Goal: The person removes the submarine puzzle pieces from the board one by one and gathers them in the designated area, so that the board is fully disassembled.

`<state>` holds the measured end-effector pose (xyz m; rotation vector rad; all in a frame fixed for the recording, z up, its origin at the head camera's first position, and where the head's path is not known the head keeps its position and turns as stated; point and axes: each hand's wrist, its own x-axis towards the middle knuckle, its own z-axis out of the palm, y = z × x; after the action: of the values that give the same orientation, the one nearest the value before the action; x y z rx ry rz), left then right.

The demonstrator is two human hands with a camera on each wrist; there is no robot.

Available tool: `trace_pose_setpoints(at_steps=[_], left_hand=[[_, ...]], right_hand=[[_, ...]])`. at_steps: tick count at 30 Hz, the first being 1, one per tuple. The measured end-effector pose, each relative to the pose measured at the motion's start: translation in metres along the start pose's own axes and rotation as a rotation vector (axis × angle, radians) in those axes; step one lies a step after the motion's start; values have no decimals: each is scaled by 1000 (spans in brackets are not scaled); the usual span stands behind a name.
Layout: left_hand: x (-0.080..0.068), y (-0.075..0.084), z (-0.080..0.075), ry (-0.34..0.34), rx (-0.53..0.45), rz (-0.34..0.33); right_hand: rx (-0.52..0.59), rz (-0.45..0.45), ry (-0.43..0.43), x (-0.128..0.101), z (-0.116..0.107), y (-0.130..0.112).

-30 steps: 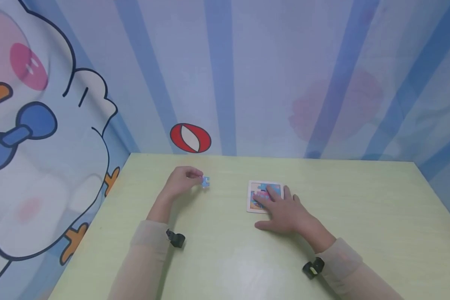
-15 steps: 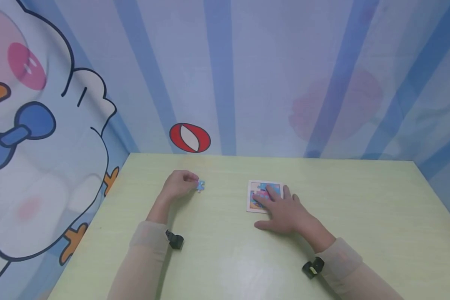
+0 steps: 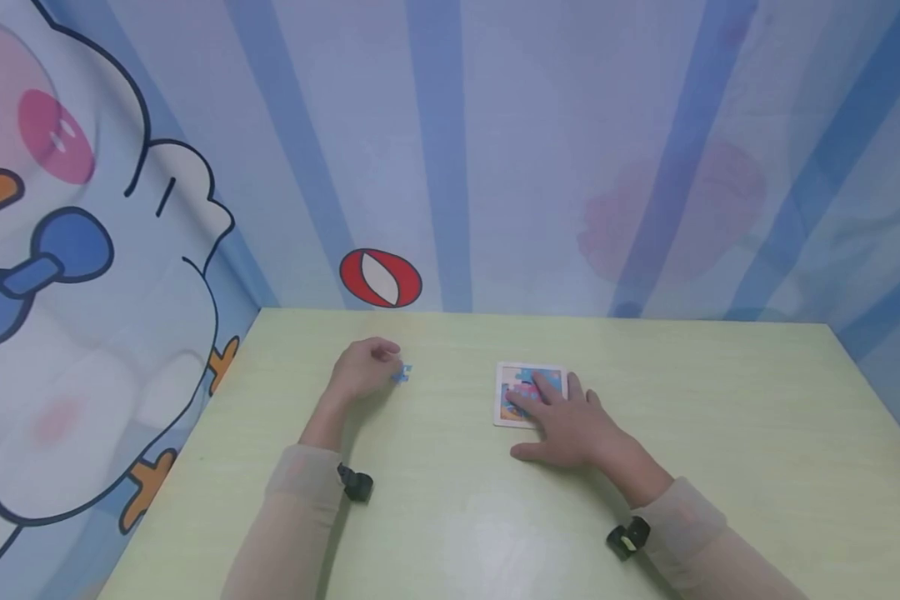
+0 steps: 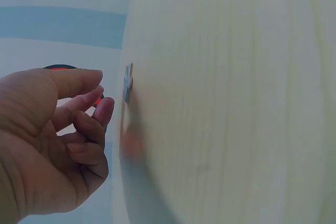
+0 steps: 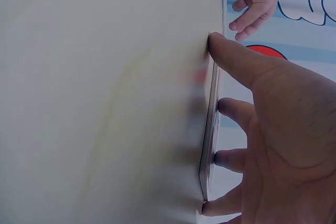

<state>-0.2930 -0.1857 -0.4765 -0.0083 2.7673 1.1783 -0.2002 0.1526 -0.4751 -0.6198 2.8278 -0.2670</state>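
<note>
A small blue jigsaw piece (image 3: 402,374) lies on the table, partly hidden behind my left hand (image 3: 367,367) in the head view. In the left wrist view a gap shows between the fingertips and the jigsaw piece (image 4: 127,82). The fingers of that hand are loosely bent and hold nothing. To the right lies a square jigsaw puzzle (image 3: 509,374) with a pale frame and a colourful picture. My right hand (image 3: 573,427) rests on it with spread fingers, which cover part of the picture. Its thumb touches the table in front of the frame.
The pale yellow table (image 3: 450,500) ends at a striped blue cloth backdrop (image 3: 525,167). A black wrist camera (image 3: 356,483) sits on the left sleeve, and another wrist camera (image 3: 628,537) on the right one.
My left hand has brought the jigsaw piece slightly left and down onto the table, then let go of it. My right hand has stayed on the puzzle.
</note>
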Motion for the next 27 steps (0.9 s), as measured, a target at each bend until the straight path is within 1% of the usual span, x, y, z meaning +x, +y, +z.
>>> trace_pose_setpoints(at_steps=[5,12,17,21,27], left_hand=[[1,7,5,-17,-10,60],[-1,24,19,-50,18,127],[-1,38,33,-63,36,172],[-1,49,47,-89,48,196],[-1,65,66,-132,57,213]], right_hand=[[0,14,4,-2,0,7],[40,32,28,-11,-4,15],[40,37,17,-17,-4,18],[40,31,14,-18,-4,19],[35,38,15,-18,-4,17]])
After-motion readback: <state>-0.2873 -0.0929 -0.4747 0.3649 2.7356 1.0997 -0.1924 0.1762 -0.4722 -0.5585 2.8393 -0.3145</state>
